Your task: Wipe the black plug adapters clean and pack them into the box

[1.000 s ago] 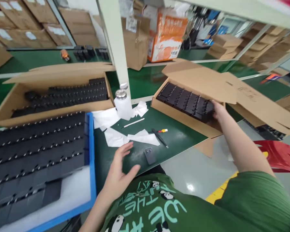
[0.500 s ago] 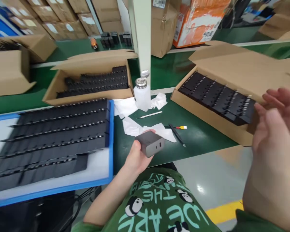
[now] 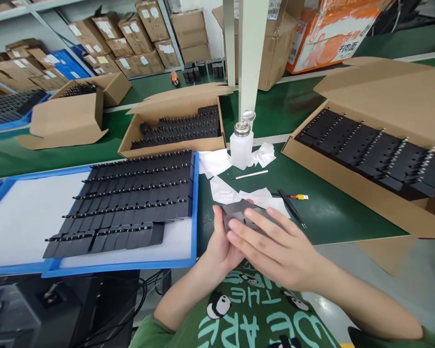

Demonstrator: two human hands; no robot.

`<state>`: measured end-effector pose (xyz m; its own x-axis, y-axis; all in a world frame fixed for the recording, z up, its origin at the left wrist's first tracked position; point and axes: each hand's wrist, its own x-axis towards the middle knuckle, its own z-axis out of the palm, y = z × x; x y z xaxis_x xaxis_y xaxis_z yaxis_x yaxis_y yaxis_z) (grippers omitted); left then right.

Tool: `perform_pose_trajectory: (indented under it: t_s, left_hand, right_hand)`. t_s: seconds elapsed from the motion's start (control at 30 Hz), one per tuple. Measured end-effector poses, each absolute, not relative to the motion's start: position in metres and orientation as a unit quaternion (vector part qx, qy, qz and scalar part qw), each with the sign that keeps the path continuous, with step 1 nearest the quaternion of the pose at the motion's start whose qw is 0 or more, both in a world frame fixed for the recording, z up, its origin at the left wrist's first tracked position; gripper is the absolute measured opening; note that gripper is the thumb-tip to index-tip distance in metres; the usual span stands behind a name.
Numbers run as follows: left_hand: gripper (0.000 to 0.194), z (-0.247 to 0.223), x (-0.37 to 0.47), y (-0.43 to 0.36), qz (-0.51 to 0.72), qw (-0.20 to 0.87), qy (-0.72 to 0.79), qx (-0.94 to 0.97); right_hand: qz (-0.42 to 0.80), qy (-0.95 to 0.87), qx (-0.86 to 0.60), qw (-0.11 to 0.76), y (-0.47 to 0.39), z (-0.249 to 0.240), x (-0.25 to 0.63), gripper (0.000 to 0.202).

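I am looking down on a green worktop (image 3: pixel 333 212), its smooth surface catching a dull sheen, with a pale post (image 3: pixel 253 58) rising behind it. Brown cartons (image 3: pixel 139 34) are sitting in stacks beyond, toward the upper left, and an orange-and-white box (image 3: pixel 333 36) is standing at the upper right. Over the worktop's near edge, the left hand (image 3: pixel 223 249) is holding a grey block (image 3: pixel 235 209) from beneath, thumb up along its side; the right hand (image 3: pixel 284 246) is laying long, nearly straight fingers across the block, and I cannot tell whether it is gripping or only resting there. The block is showing a matte top and squared sides. Just beyond it, thin white tissues (image 3: pixel 223 190) are lying creased beside a slim white stick (image 3: pixel 250 174), while a milky bottle (image 3: pixel 241 151) is standing with its metal lid raised. Black tweezers (image 3: pixel 292 208) are lying across a cable (image 3: pixel 299 196) with red and yellow sections. To the left, a blue-rimmed tray (image 3: pixel 195 212) is carrying rows of black units (image 3: pixel 137 191) with shiny metal bits; to the right, an open carton (image 3: pixel 344 193) is holding more, its far end running out of view. The fingers are hiding much of the block's front, and the dark equipment (image 3: pixel 58 309) at the lower left is proving hard to make out.
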<state>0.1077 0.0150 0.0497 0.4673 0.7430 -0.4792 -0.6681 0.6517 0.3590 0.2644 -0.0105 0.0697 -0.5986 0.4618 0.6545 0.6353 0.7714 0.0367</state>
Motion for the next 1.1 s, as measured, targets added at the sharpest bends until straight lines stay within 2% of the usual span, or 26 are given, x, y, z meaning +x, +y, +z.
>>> perform_pose_trajectory:
  t_s: [0.2, 0.3, 0.43, 0.6, 0.7, 0.8, 0.87, 0.93, 1.03, 1.1]
  left_hand:
    - [0.069, 0.055, 0.103, 0.025, 0.456, 0.845, 0.279, -0.013]
    - [0.074, 0.056, 0.100, 0.024, 0.443, 0.857, 0.260, -0.034]
    - [0.072, 0.054, 0.095, 0.022, 0.430, 0.867, 0.250, -0.042]
    - [0.069, 0.053, 0.088, 0.027, 0.447, 0.863, 0.235, -0.021]
    - [0.071, 0.054, 0.087, 0.029, 0.442, 0.875, 0.199, -0.004]
    - [0.072, 0.054, 0.089, 0.029, 0.435, 0.878, 0.199, 0.002]
    - [0.073, 0.053, 0.092, 0.027, 0.438, 0.871, 0.220, 0.024]
    - [0.072, 0.050, 0.096, 0.024, 0.463, 0.841, 0.266, 0.086]
    - [0.067, 0.039, 0.098, 0.021, 0.529, 0.705, 0.383, 0.276]
    - [0.074, 0.030, 0.098, 0.021, 0.533, 0.626, 0.413, 0.391]
  right_hand:
    - [-0.152, -0.827, -0.404, 0.359, -0.015, 0.079, 0.285, 0.020]
    - [-0.125, -0.848, -0.366, 0.361, -0.015, 0.079, 0.269, 0.028]
    - [-0.105, -0.900, -0.302, 0.296, -0.010, 0.071, 0.262, 0.034]
    - [-0.130, -0.854, -0.376, 0.335, -0.004, 0.071, 0.307, 0.007]
    - [-0.117, -0.836, -0.403, 0.354, -0.003, 0.078, 0.316, 0.015]
    - [-0.075, -0.816, -0.388, 0.423, -0.002, 0.088, 0.302, 0.032]
    - [-0.059, -0.810, -0.386, 0.437, -0.001, 0.095, 0.286, 0.042]
    - [-0.065, -0.829, -0.386, 0.400, 0.001, 0.100, 0.270, 0.046]
    - [-0.113, -0.862, -0.384, 0.312, 0.003, 0.101, 0.253, 0.034]
    - [-0.150, -0.865, -0.384, 0.287, 0.004, 0.099, 0.254, 0.029]
